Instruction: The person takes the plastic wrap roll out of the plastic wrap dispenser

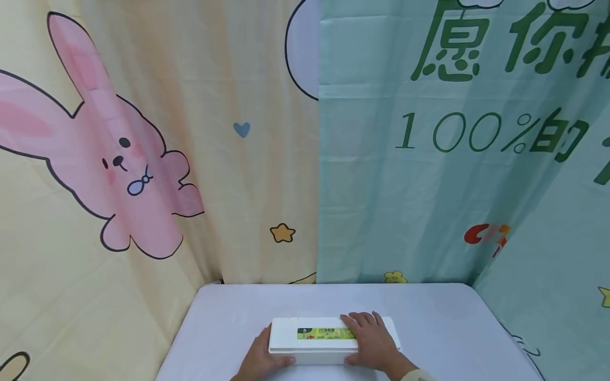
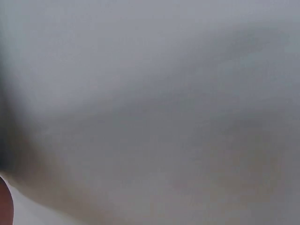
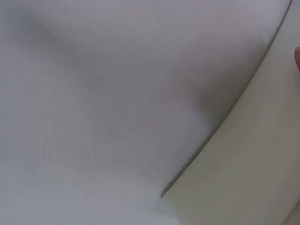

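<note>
A long white lidded box (image 1: 285, 335) lies lengthwise on the table near its front edge. Along the middle of its lid runs a green and yellow label (image 1: 322, 333). My left hand (image 1: 261, 355) grips the box's left end, thumb along the front side and fingers by the end wall. Over the right part of the lid lies my right hand (image 1: 374, 343), fingers spread across the top and thumb against the front side; it covers the label's right end. In the right wrist view, the box's pale wall (image 3: 243, 154) slants up the right side. The left wrist view is mostly grey blur.
A white table (image 1: 229, 307) with rounded far corners holds the box. Behind it hang a cream curtain (image 1: 257, 180) with a pink rabbit (image 1: 143, 217) and a light green curtain (image 1: 362, 201) with large green lettering. Both curtains reach down around the table's sides.
</note>
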Tool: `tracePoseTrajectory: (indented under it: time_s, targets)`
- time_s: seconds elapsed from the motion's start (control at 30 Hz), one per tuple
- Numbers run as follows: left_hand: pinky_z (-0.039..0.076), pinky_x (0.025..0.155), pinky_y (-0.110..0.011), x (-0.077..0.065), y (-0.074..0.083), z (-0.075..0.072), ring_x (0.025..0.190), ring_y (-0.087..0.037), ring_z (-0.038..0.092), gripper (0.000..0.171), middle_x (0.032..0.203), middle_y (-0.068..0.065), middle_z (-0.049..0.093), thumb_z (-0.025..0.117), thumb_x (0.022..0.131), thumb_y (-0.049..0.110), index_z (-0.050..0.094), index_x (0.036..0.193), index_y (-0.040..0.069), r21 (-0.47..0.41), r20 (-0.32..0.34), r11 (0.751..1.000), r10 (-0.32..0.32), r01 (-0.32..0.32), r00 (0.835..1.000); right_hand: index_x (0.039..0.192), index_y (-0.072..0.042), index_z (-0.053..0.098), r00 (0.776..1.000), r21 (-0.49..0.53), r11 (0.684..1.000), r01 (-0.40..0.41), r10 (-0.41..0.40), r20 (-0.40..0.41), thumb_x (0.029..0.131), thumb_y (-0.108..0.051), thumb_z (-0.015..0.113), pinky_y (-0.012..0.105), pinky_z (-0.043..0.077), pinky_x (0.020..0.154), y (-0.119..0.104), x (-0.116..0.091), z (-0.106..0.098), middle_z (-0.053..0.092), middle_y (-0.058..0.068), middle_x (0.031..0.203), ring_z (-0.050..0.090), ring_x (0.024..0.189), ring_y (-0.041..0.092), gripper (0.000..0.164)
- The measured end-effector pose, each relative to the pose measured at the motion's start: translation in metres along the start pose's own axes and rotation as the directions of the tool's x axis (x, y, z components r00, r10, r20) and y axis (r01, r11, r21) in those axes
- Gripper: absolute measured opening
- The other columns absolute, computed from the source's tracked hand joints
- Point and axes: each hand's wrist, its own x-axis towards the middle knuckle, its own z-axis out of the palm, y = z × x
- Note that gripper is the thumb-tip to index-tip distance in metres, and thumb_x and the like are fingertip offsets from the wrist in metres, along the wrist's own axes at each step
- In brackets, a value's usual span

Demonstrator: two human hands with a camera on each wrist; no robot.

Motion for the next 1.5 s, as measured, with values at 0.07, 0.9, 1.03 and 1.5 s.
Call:
tracePoseTrajectory:
  time_s: [0.07,0.9,1.03,1.5]
  targets:
    - [0.038,0.114,-0.066,-0.001,-0.003,0.007,0.129,-0.034,0.057,0.107,0.139,-0.008,0.063,0.092,0.067,0.054,0.044,0.151,0.007,0.056,-0.047,0.998,-0.011,0.014,0.999,0.151,-0.031,0.044,1.000,-0.031,0.999,-0.008,0.007,-0.013,0.065,-0.070,0.085,0.067,0.032,0.118,-0.001,-0.002,0.002,0.055,0.002,0.144,0.050,0.130,0.032,0.103]
    - [0.040,0.115,-0.060,0.001,-0.018,0.039,0.135,-0.042,0.052,0.126,0.144,-0.016,0.059,0.076,0.056,0.087,0.050,0.147,0.005,0.408,-0.274,0.907,0.010,0.107,0.962,0.144,-0.022,0.043,0.997,-0.040,0.997,-0.069,0.071,0.039,0.065,-0.025,0.089,0.073,0.028,0.116,-0.021,0.005,-0.007,0.054,0.012,0.136,0.048,0.129,0.041,0.092]
    - [0.040,0.114,-0.060,0.001,-0.019,0.039,0.134,-0.042,0.052,0.124,0.143,-0.017,0.060,0.077,0.057,0.086,0.051,0.146,0.004,0.407,-0.278,0.908,0.024,0.096,0.960,0.145,-0.022,0.041,0.992,-0.042,0.995,-0.092,0.096,0.078,0.066,-0.021,0.088,0.073,0.026,0.118,-0.025,0.006,-0.012,0.052,0.012,0.138,0.046,0.132,0.041,0.092]
    - [0.042,0.112,-0.059,0.001,-0.015,0.038,0.131,-0.041,0.054,0.120,0.139,-0.015,0.063,0.078,0.057,0.085,0.053,0.144,0.006,0.408,-0.284,0.908,0.026,0.096,0.959,0.146,-0.023,0.043,0.985,-0.029,0.992,-0.124,0.127,0.113,0.068,-0.032,0.089,0.073,0.024,0.119,-0.026,0.008,-0.014,0.052,0.012,0.138,0.046,0.132,0.041,0.090]
